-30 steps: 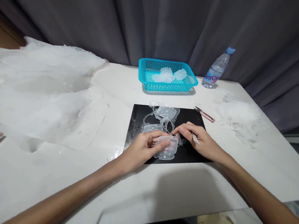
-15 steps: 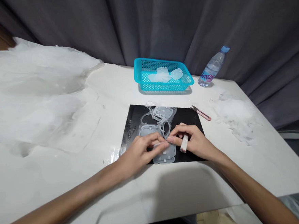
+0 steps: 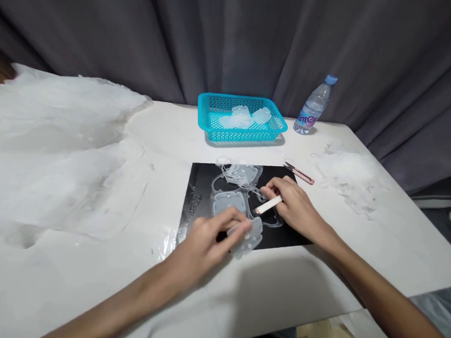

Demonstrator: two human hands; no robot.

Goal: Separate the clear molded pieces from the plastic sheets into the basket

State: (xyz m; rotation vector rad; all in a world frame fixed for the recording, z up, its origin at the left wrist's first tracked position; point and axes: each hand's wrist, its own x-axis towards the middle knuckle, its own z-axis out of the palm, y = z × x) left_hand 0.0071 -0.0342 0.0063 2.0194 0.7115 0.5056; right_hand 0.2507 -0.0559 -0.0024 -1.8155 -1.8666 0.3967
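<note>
A black mat lies on the white table, with translucent silicone pads and their trimmed rims spread over it. My left hand pinches one translucent pad at the mat's near edge, fingers closed on it. My right hand grips a small white cutter with a red tip, its point aimed left toward the pads.
A teal basket with several finished pads stands behind the mat. A water bottle lies at the back right. Small pink snips rest beside the mat. White scraps pile at right; a heap of clear sheets fills the left.
My left hand has pulled one pad toward the mat's near edge, apart from the right hand. My right hand has turned the cutter so that its tip points left.
</note>
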